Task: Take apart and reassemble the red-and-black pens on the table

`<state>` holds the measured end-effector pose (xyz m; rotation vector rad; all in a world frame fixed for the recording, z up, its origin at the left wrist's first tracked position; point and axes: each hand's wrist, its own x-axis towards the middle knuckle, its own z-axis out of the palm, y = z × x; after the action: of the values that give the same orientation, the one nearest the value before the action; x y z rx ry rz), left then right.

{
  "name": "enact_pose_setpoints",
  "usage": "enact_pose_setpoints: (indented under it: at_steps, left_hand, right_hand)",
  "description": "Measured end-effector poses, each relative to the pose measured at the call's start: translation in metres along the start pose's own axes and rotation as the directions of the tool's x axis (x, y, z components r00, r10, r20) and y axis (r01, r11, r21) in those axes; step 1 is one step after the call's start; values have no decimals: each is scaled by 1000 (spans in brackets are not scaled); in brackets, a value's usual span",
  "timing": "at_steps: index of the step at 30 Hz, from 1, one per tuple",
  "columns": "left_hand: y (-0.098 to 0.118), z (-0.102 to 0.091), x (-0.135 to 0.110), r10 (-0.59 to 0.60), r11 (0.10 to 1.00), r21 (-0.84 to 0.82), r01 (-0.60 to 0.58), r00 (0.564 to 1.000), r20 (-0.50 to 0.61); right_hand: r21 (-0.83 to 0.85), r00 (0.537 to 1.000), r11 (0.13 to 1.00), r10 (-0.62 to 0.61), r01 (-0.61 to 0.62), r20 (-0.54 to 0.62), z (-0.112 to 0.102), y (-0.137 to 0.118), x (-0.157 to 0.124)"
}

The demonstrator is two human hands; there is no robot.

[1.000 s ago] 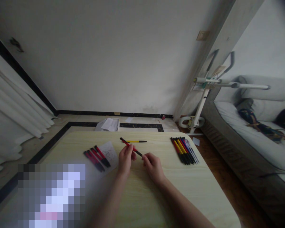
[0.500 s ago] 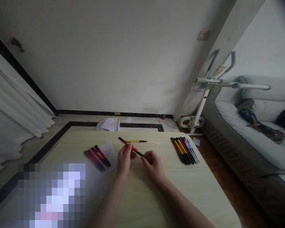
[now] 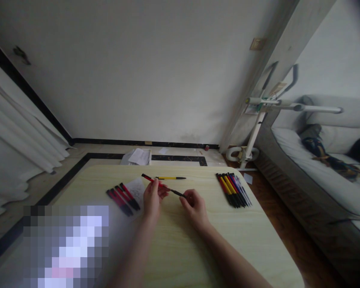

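Note:
My left hand (image 3: 153,197) is closed around the red barrel (image 3: 148,178) of a ballpoint pen, its black end pointing up and left. In my right hand (image 3: 194,206) the fingers pinch the pen's black front section (image 3: 177,193). A thin dark piece shows between barrel and front section, so the two parts stand slightly apart in one line. Just beyond my hands lies a yellow pen (image 3: 171,178) with a black tip. Left of my left hand, several red-and-black pens (image 3: 127,196) rest partly on a sheet of paper (image 3: 137,188) with scribbles.
At the right of the wooden table (image 3: 228,244) lies a row of pens (image 3: 232,190) in red, yellow, blue and white. A blurred-out patch (image 3: 69,248) covers the lower left. Past the table are a box with papers (image 3: 139,157), white exercise equipment (image 3: 255,136) and a sofa (image 3: 324,140).
My left hand has moved a little left with the red barrel, and the gap to the black front section has widened. My right hand has stayed nearly still.

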<state>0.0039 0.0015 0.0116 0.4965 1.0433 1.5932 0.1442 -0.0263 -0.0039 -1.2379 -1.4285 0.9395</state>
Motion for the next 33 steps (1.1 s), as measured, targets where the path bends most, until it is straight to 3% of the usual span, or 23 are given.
enact_pose_setpoints:
  at_steps: [14, 22, 29, 33]
  left_hand:
    - [3, -2, -1, -54, 991, -120, 59, 998, 42]
    - [2, -12, 5, -27, 984, -177, 29, 1000, 10]
    - [5, -9, 8, -21, 973, -229, 18, 1000, -9]
    - [8, -10, 9, -31, 964, -266, 22, 999, -28]
  right_hand:
    - [7, 999, 1000, -14, 14, -29, -1, 0, 0]
    - [34, 1000, 999, -9, 10, -25, -1, 2, -1]
    - [61, 999, 998, -19, 20, -28, -6, -5, 0]
    - [46, 995, 998, -37, 41, -91, -11, -7, 4]
